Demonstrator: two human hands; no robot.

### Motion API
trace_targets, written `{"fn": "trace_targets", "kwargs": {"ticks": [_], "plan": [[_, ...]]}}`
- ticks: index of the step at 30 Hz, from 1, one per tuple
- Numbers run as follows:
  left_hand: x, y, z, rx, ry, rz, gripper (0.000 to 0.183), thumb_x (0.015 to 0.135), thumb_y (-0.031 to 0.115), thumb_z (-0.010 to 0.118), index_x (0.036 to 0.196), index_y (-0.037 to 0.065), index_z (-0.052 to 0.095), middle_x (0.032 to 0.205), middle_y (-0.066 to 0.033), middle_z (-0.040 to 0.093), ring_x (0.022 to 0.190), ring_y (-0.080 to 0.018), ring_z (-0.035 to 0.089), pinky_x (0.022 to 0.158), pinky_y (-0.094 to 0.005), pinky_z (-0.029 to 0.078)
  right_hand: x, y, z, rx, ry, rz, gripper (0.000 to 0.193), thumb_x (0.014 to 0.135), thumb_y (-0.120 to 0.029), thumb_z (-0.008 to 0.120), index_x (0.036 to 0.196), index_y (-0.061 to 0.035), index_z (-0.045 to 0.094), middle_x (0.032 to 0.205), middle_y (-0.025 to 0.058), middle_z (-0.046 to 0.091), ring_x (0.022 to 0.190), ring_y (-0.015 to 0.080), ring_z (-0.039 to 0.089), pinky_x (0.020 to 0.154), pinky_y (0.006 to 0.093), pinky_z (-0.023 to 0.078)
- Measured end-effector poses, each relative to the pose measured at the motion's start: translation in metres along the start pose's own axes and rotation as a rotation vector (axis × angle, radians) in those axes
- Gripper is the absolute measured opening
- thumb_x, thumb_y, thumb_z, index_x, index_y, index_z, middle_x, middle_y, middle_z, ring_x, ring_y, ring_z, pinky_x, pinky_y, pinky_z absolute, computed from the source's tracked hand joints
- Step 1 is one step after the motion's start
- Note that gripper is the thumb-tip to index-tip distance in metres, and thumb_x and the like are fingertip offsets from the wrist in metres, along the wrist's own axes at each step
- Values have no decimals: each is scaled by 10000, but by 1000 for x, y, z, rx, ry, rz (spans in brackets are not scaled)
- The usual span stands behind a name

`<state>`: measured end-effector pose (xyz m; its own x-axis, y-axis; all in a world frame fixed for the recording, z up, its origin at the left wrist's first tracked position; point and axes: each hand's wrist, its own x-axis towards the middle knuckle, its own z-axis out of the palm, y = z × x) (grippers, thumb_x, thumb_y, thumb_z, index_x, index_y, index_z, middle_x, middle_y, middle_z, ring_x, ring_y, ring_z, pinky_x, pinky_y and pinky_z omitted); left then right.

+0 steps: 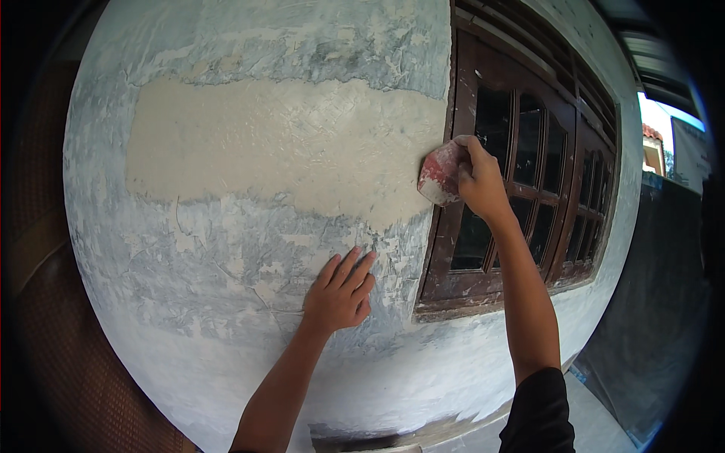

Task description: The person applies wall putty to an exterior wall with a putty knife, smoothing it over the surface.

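My right hand (483,177) grips a flat red putty scraper (440,172) smeared with whitish paste. The scraper is at the right end of a beige putty patch (287,143), where the wall meets the brown window frame. Fingers and thumb close on its right side and partly hide it. Lower down, my left hand (340,294) lies against the blotchy grey-white wall (226,264) below the patch, its fingers stretched out and holding nothing.
A brown wooden window (521,151) with dark glass panes fills the wall's right side. Woven brown panelling (83,340) stands at the left. A dark sheet (642,302) hangs at the far right, under a corrugated roof (649,53).
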<state>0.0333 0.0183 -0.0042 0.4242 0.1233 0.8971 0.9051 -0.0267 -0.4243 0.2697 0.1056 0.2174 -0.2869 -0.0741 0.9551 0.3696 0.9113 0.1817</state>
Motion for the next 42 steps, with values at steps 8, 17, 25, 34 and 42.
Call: {"fn": "trace_targets", "kwargs": {"ticks": [8,17,25,34,42], "plan": [[0,1,0,-20,4,-3,223,748,207,575,948,133,641,1416,-67,535,1330,-282,469,1115,-468,325,-5,1,3,14,41,24,406,760,108,458,1147,7,524,982,261,635,957,448,627,870,417,476],[0,0,1,-15,12,-4,229,735,210,577,940,133,642,1415,-63,537,1332,-278,467,1112,-462,327,-9,-9,11,-13,-52,-61,350,769,74,501,1108,-7,536,933,208,648,932,403,630,846,440,421],[-1,1,-3,-23,5,-12,218,749,204,576,941,132,649,1411,-62,541,1332,-275,468,1113,-461,327,-6,-14,4,26,-96,0,383,767,76,497,1136,-10,553,978,220,645,961,402,630,913,427,407],[0,3,-2,-27,7,-5,215,752,202,578,944,135,648,1410,-65,543,1329,-275,471,1112,-462,330,-1,4,2,62,-5,40,380,757,88,479,1123,8,539,950,244,662,929,403,661,887,387,475],[0,2,-1,-15,1,-10,206,758,209,574,939,137,643,1410,-63,540,1326,-277,474,1111,-465,329,-4,5,2,119,37,114,382,776,98,461,1140,21,547,978,246,664,974,372,675,875,353,495]]}}
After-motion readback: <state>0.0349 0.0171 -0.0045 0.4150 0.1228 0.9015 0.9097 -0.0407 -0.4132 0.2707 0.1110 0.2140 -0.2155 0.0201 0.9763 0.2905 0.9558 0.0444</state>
